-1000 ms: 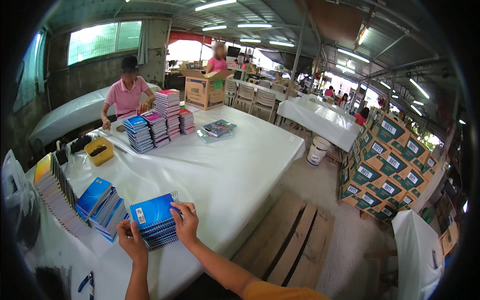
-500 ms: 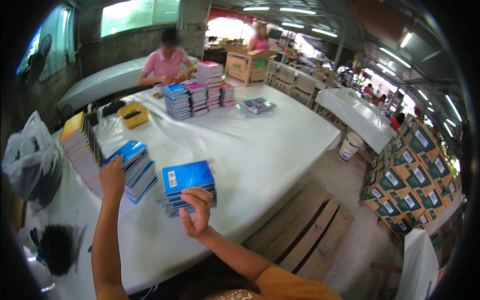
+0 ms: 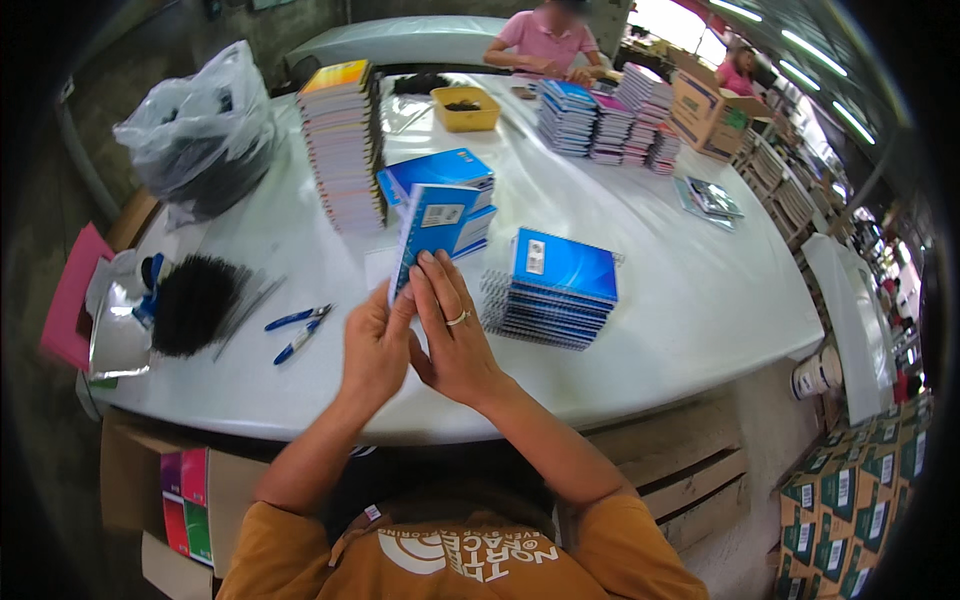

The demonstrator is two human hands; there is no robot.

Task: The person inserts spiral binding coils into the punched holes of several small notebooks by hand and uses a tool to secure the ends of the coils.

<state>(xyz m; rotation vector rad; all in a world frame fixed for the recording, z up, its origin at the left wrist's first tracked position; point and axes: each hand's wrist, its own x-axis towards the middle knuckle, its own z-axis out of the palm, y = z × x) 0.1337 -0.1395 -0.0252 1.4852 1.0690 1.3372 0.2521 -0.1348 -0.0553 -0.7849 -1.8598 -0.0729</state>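
Note:
A blue notebook (image 3: 437, 218) stands tilted in front of me, its lower end between my hands. My left hand (image 3: 376, 345) grips its bottom edge with thumb and fingers. Against its lower right part my right hand (image 3: 448, 318) presses its fingers, a ring on one of them. Just behind the notebook is a stack of blue notebooks (image 3: 445, 168), partly hidden by it. To the right of my hands stands a neat pile of spiral-bound blue notebooks (image 3: 565, 265). A tall stack of spiral notebooks with a yellow cover on top (image 3: 340, 150) rises at the left.
Blue-handled pliers (image 3: 298, 316), a blue pen-like tool (image 3: 297, 343) and black wire coils (image 3: 200, 300) lie at left on the white table (image 3: 690, 310). A plastic bag (image 3: 205, 140) stands behind them. Farther off are a yellow tub (image 3: 466, 108), notebook stacks (image 3: 568, 118) and a co-worker (image 3: 550, 45).
My left hand has lifted a blue notebook off the stack and brought it nearer. My right hand has left the spiral-bound pile and joined it on the notebook. My view has turned left and downward.

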